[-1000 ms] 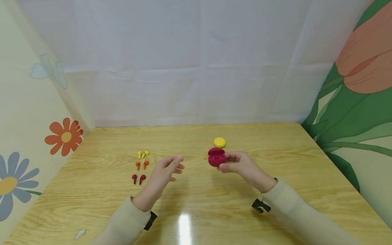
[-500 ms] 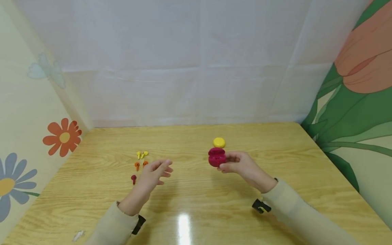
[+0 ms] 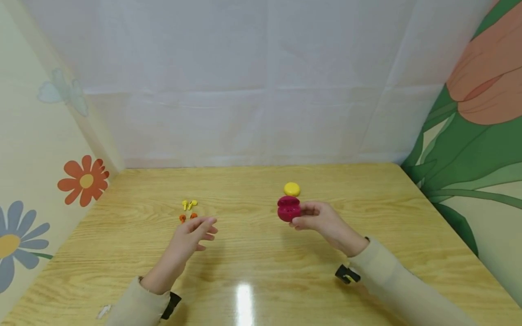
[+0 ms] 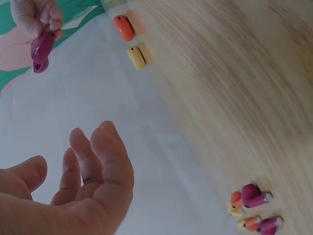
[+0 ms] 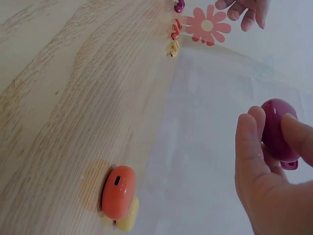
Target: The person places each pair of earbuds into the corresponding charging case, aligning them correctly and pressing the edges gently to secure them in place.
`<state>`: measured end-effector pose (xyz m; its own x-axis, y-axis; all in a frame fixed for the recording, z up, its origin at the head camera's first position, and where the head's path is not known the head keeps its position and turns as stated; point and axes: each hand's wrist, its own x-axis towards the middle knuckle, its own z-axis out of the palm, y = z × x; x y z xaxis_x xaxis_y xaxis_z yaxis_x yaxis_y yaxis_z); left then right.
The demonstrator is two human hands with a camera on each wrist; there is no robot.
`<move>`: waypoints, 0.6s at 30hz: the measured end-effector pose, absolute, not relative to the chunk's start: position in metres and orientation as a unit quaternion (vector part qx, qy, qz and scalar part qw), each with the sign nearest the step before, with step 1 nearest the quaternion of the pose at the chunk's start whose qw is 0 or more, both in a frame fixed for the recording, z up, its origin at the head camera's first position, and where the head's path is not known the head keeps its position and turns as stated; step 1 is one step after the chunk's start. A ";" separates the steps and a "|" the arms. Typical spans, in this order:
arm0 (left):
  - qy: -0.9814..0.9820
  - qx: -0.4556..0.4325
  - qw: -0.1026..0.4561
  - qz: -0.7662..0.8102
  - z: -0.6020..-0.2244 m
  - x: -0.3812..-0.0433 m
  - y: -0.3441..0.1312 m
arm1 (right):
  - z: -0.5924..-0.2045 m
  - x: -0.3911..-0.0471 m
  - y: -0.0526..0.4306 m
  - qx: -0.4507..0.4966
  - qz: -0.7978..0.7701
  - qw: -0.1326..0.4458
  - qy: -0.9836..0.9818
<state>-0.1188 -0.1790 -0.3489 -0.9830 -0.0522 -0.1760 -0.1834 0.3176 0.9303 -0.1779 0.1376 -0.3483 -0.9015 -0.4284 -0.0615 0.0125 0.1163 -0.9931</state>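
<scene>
My right hand (image 3: 328, 226) grips a magenta earbud charging case (image 3: 288, 212), its lid raised, above the right half of the table. Nothing is in my left hand (image 3: 181, 242); its fingers are loosely bent and its thumb stands apart from them. That hand hovers beside the earbuds on the left. In the left wrist view the magenta earbuds (image 4: 253, 196) lie nearest the camera among the three pairs, but the hand hides them in the head view. Behind them come the orange earbuds (image 3: 182, 218), partly covered, and the yellow earbuds (image 3: 192, 204).
Beyond the magenta case a closed yellow case (image 3: 292, 189) rests on the wooden table (image 3: 253, 253). An orange case (image 5: 119, 193) stands close to it, hidden behind my right hand in the head view. A small whitish mark (image 3: 104, 311) shows at the front left.
My left hand has moved left from the middle, now covering the magenta earbuds and part of the orange ones in the head view. The right hand holds the case in the same place.
</scene>
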 end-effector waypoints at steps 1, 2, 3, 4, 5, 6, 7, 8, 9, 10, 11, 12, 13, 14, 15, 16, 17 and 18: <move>0.811 -0.074 0.057 0.578 -0.349 -0.118 -0.181 | -0.348 -0.178 0.138 -0.143 -0.649 0.170 0.727; 0.812 -0.075 0.058 0.576 -0.349 -0.118 -0.182 | -0.349 -0.178 0.138 -0.143 -0.649 0.170 0.727; 0.813 -0.078 0.060 0.574 -0.349 -0.117 -0.183 | -0.349 -0.179 0.138 -0.143 -0.649 0.170 0.728; 0.812 -0.081 0.061 0.574 -0.349 -0.117 -0.185 | -0.349 -0.179 0.139 -0.143 -0.649 0.171 0.727; 0.812 -0.083 0.063 0.574 -0.350 -0.116 -0.187 | -0.349 -0.179 0.139 -0.143 -0.649 0.171 0.728; 0.813 -0.086 0.064 0.573 -0.350 -0.116 -0.189 | -0.350 -0.180 0.139 -0.142 -0.648 0.172 0.728; 0.813 -0.087 0.066 0.572 -0.350 -0.115 -0.190 | -0.350 -0.180 0.139 -0.144 -0.647 0.172 0.728; 0.814 -0.089 0.067 0.570 -0.350 -0.115 -0.193 | -0.350 -0.181 0.139 -0.143 -0.647 0.173 0.729; 0.815 -0.088 0.069 0.568 -0.350 -0.115 -0.195 | -0.350 -0.181 0.139 -0.143 -0.647 0.173 0.729; 0.817 -0.086 0.071 0.566 -0.349 -0.115 -0.197 | -0.350 -0.181 0.139 -0.143 -0.647 0.173 0.729; 0.818 -0.084 0.074 0.564 -0.349 -0.115 -0.199 | -0.350 -0.181 0.140 -0.142 -0.647 0.174 0.729; 0.820 -0.084 0.076 0.561 -0.348 -0.115 -0.201 | -0.350 -0.180 0.140 -0.142 -0.647 0.175 0.729; 0.821 -0.084 0.078 0.559 -0.348 -0.115 -0.203 | -0.349 -0.180 0.141 -0.144 -0.647 0.176 0.728; 0.822 -0.083 0.079 0.558 -0.348 -0.115 -0.205 | -0.349 -0.180 0.141 -0.143 -0.647 0.177 0.728; 0.823 -0.084 0.081 0.557 -0.347 -0.115 -0.207 | -0.349 -0.179 0.141 -0.145 -0.647 0.177 0.727; 0.822 -0.086 0.082 0.556 -0.347 -0.115 -0.209 | -0.349 -0.179 0.142 -0.145 -0.646 0.177 0.728; 0.823 -0.089 0.083 0.556 -0.346 -0.115 -0.210 | -0.349 -0.179 0.142 -0.146 -0.646 0.177 0.728; 0.823 -0.091 0.084 0.554 -0.346 -0.115 -0.212 | -0.350 -0.179 0.142 -0.147 -0.646 0.175 0.728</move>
<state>-0.1147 -0.2115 -0.3457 -0.9694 -0.0564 -0.2389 -0.2426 0.3696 0.8970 -0.1788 0.1418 -0.3495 -0.8955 -0.4402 -0.0661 0.0136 0.1214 -0.9925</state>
